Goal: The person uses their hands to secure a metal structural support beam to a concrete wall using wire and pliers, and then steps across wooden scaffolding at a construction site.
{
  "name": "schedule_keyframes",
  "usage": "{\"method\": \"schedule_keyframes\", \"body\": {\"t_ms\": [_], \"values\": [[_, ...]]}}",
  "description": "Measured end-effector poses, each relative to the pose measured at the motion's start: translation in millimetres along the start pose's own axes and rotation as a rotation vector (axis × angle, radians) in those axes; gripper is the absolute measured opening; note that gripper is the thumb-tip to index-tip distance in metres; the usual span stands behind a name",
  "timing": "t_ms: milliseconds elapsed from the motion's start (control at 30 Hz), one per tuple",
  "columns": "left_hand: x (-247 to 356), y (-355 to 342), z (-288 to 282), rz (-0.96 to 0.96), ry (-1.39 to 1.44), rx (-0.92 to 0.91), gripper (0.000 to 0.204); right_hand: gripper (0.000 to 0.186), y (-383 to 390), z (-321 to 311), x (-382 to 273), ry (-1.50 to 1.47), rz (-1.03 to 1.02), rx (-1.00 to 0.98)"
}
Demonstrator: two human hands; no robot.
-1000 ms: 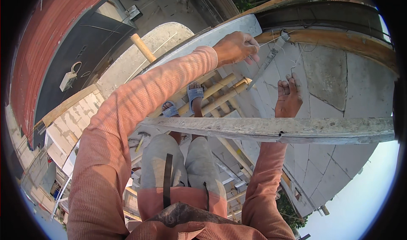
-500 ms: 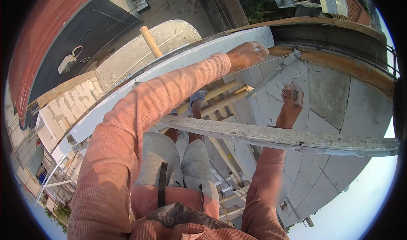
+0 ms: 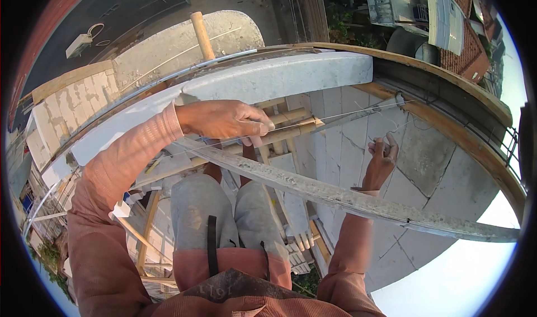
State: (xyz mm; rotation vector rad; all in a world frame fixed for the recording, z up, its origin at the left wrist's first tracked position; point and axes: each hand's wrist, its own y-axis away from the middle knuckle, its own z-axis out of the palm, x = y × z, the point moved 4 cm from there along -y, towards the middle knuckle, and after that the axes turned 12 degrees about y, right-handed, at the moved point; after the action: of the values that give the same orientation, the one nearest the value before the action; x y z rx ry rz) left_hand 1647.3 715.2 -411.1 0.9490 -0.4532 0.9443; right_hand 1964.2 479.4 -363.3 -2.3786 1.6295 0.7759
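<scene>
My left hand (image 3: 235,121), stretched across the middle, pinches a thin pale string (image 3: 335,116) that runs right to the top of a grey strip (image 3: 376,107) beside a curved wooden band (image 3: 436,128). At right, my right hand (image 3: 382,157) is curled with fingertips together on a thin, loose tangle of line (image 3: 392,128); whether this is string or wire I cannot tell. A long, weathered grey beam (image 3: 296,185) crosses below both hands, over my right forearm and in front of my legs. A long white block (image 3: 313,71) lies along the curved edge beyond my left hand.
Bamboo poles (image 3: 291,116) form staging below me. Pale panels (image 3: 403,194) make a curved surface at right. A timber post (image 3: 202,34) rises from a concrete slab (image 3: 235,34). Beyond the edge are a drop to pavement, rooftops (image 3: 458,65), and dark rebar (image 3: 509,149).
My left hand has moved left and down along the string, drawing it across the view. My right hand has dropped slightly. The view has shifted, showing more rooftops and the white block's length.
</scene>
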Motion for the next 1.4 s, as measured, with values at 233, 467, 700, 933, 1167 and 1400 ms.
{"method": "schedule_keyframes", "body": {"t_ms": [233,467,700,933,1167,1400], "values": [[-31,38,-1,0.026,0.138,0.163,0.045,0.028,1,8,-3,0.078,-0.081,0.017],[-28,50,-2,0.062,0.021,0.291,0.047,0.027,1,8,-3,0.081,-0.09,-0.006],[-36,38,-1,0.13,-0.021,0.348,0.059,0.028,5,7,-4,0.157,-0.145,0.028],[9,-22,7,0.113,-0.072,0.294,0.052,0.027,8,-5,10,0.155,-0.122,0.042],[43,-111,16,0.241,-0.091,0.223,0.045,0.028,10,-9,13,0.153,-0.127,0.042],[52,-153,27,0.261,-0.028,0.192,0.044,0.027,11,-4,10,0.165,-0.11,0.041]]}}
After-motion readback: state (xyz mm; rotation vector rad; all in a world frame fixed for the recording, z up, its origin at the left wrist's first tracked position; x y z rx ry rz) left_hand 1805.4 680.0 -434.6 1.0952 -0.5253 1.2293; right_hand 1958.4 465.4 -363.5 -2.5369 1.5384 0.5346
